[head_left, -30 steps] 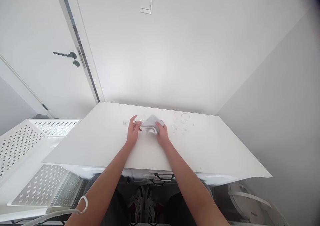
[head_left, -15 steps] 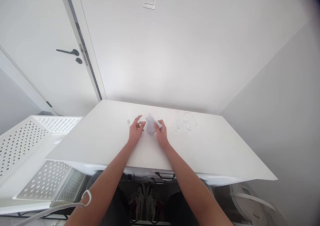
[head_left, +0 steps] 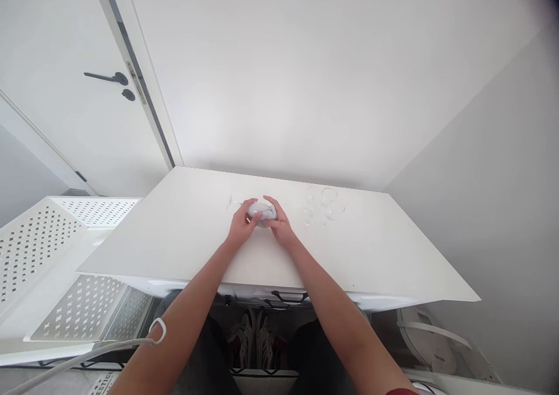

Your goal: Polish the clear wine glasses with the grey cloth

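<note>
Both hands meet over the middle of the white cabinet top. My left hand [head_left: 243, 222] is closed around one side of a pale grey cloth [head_left: 262, 211], its thumb pressing from the front. My right hand [head_left: 280, 222] curls around the other side of the bundled cloth. A clear, thin stem with a flared end [head_left: 231, 201] sticks out leftward past my left fingers, looking like the foot of a stemmed glass. Whatever lies inside the cloth is mostly hidden by fabric and fingers.
Several clear round shapes [head_left: 324, 203], drops or transparent pieces, lie to the right on the cabinet top [head_left: 371, 243]. A white wall stands behind, a door [head_left: 105, 78] at back left. A perforated white rack [head_left: 39, 237] stands left; a white cable [head_left: 109, 346] crosses near my left forearm.
The hands have come together. The cloth, hanging loosely from my right hand before, is now bundled between both hands. The view has tipped slightly downward.
</note>
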The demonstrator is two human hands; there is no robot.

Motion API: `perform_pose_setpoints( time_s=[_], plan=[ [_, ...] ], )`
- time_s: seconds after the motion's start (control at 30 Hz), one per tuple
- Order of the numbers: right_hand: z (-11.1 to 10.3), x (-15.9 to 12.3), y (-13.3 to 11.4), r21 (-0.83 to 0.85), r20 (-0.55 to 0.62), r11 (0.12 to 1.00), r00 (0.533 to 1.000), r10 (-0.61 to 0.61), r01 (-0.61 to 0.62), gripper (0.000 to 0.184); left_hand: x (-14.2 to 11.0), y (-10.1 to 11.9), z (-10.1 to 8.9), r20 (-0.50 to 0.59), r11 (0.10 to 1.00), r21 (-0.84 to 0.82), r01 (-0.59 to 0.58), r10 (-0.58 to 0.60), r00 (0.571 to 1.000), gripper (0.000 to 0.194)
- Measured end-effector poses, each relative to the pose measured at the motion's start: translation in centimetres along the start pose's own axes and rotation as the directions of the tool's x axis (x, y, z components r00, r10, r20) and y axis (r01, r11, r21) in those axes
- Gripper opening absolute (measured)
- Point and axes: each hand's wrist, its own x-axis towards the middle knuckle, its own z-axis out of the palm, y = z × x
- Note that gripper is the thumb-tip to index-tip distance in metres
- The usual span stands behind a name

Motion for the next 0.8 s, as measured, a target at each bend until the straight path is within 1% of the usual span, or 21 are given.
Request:
perform_pose_setpoints(
  time_s=[0.1, 0.17, 0.23, 0.3, 0.4, 0.47, 0.5, 0.53, 0.57, 0.6, 0.63, 0.67, 0.7, 0.73, 0.77, 0.8],
  plan=[
    [-0.3, 0.1, 0.6, -0.002, -0.05, 1.0, 0.999, 0.006, -0.006, 0.059, 0.1, -0.4, 0.2, -0.109, 0.996, 0.092, 0.014, -0.004, 0.994, 0.044],
    [-0.2, 0.1, 0.7, -0.053, -0.064, 0.999, 0.998, -0.004, 0.001, 0.058, 0.3, -0.6, 0.3, -0.128, 0.997, 0.075, 0.028, -0.018, 0.992, 0.042],
    [-0.1, 0.1, 0.8, -0.122, -0.082, 0.992, 0.996, -0.024, 0.014, 0.056, 0.4, -0.8, 0.3, -0.094, 0.999, 0.013, 0.047, -0.046, 0.994, 0.045],
    [-0.1, 0.2, 1.0, -0.135, -0.135, 0.991, 0.99, -0.041, 0.023, 0.054, 0.5, -0.7, 0.4, -0.03, 0.998, -0.05, 0.034, -0.036, 0.999, 0.047],
    [-0.5, 0.7, 1.5, -0.006, -0.273, 0.999, 0.961, -0.047, 0.047, 0.058, 0.4, -0.3, 0.3, 0.073, 0.992, -0.11, -0.054, 0.062, 0.995, 0.039],
    [-1.0, 1.0, 1.8, 0.09, -0.353, 0.994, 0.935, -0.028, 0.063, 0.06, 0.3, -0.2, 0.1, 0.099, 0.987, -0.127, -0.098, 0.111, 0.989, 0.028],
    [-1.3, 1.1, 1.9, 0.12, -0.381, 0.991, 0.924, -0.012, 0.063, 0.059, 0.2, -0.1, 0.0, 0.075, 0.986, -0.127, -0.108, 0.118, 0.99, 0.023],
    [-1.5, 1.2, 2.1, 0.141, -0.407, 0.988, 0.913, 0.005, 0.058, 0.057, 0.2, -0.1, -0.1, 0.017, 0.987, -0.112, -0.114, 0.116, 0.993, 0.02],
    [-1.7, 1.3, 2.2, 0.154, -0.429, 0.987, 0.903, 0.022, 0.049, 0.055, 0.1, 0.0, -0.2, -0.076, 0.99, -0.08, -0.116, 0.109, 0.991, 0.019],
    [-1.8, 1.4, 2.3, 0.161, -0.447, 0.986, 0.894, 0.037, 0.04, 0.054, 0.1, 0.0, -0.3, -0.187, 0.994, -0.029, -0.108, 0.101, 0.977, 0.017],
    [-1.9, 1.4, 2.3, 0.163, -0.462, 0.986, 0.885, 0.047, 0.032, 0.053, 0.0, 0.1, -0.4, -0.295, 0.995, 0.032, -0.089, 0.095, 0.951, 0.015],
    [-2.0, 1.4, 2.4, 0.157, -0.474, 0.987, 0.879, 0.052, 0.027, 0.052, 0.0, 0.1, -0.5, -0.379, 0.994, 0.091, -0.064, 0.094, 0.92, 0.015],
    [-2.0, 1.4, 2.4, 0.141, -0.48, 0.99, 0.876, 0.05, 0.021, 0.05, 0.0, 0.3, -0.5, -0.427, 0.989, 0.139, -0.042, 0.098, 0.899, 0.023],
    [-2.0, 1.3, 2.4, 0.117, -0.478, 0.993, 0.877, 0.042, 0.016, 0.049, 0.0, 0.4, -0.4, -0.432, 0.985, 0.168, -0.034, 0.105, 0.896, 0.033],
    [-2.0, 1.3, 2.3, 0.09, -0.47, 0.996, 0.882, 0.03, 0.014, 0.048, 0.0, 0.5, -0.3, -0.4, 0.983, 0.177, -0.042, 0.111, 0.91, 0.041],
    [-1.9, 1.2, 2.2, 0.068, -0.458, 0.997, 0.889, 0.014, 0.019, 0.047, 0.0, 0.7, -0.2, -0.345, 0.985, 0.165, -0.056, 0.11, 0.932, 0.042]
  ],
)
